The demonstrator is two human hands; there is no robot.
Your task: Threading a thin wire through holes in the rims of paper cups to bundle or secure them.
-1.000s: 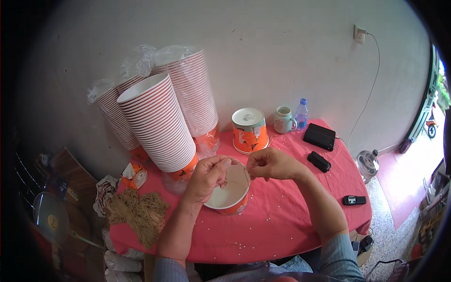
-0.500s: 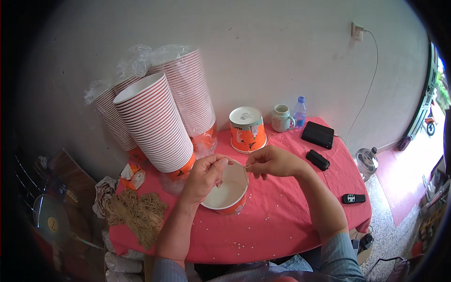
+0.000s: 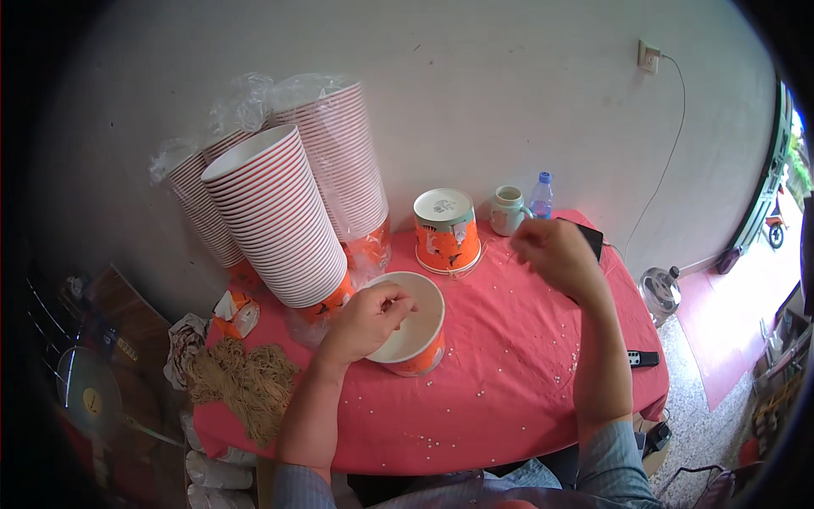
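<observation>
- The tub [image 3: 430,352] stands upright on the desk [image 3: 509,424]; the left hand [image 3: 369,322] hangs over its left rim.
- Left grip: fingers curled toward the thumb; whether it holds anything, I cannot tell.
- Right hand [image 3: 555,254]: beyond the tub to the right, well apart from it, blurred, fingers bent; whether it holds anything, I cannot tell.
- Half a second ago both hands were near each other at the tub, a thin cord showing there; now the right has swung away and the cord cannot be made out.
- The tub is round, pale inside, orange outside.
- Left of the tub: a stringy tan tangle [image 3: 242,386]; behind-left, ribbed stacks [image 3: 275,220].
- Around the tub: creased red cloth [image 3: 348,445], white specks [image 3: 428,440].
</observation>
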